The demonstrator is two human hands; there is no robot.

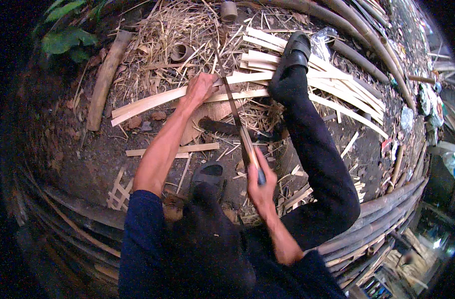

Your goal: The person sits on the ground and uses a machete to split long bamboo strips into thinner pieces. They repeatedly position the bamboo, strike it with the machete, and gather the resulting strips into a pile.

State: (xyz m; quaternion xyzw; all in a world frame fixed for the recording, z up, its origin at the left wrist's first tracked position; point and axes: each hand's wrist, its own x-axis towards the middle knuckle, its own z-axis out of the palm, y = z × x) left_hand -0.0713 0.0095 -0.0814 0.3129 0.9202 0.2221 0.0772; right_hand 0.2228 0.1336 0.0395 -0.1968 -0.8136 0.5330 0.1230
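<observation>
In my left hand (201, 88) I grip a few pale bamboo strips (150, 103), fingers closed around them; they curve out on both sides of the fist. My right hand (262, 187) is closed on the handle of what looks like a handsaw (234, 107). Its long, dark, narrow blade lies across the strips just right of my left hand and points away from me; teeth cannot be made out. My right foot, in a black sandal (294, 52), presses on a pile of bamboo strips (347, 92). A wooden block (192, 127) lies below the held strips.
Shavings (160, 32) litter the dirt. A short bamboo log (108, 79) lies left, and a cut bamboo tube (181, 52) is at the far side. Short offcut strips (172, 150) lie nearer me. Bamboo poles (377, 217) run behind my legs. My other sandal (208, 175) rests on the ground.
</observation>
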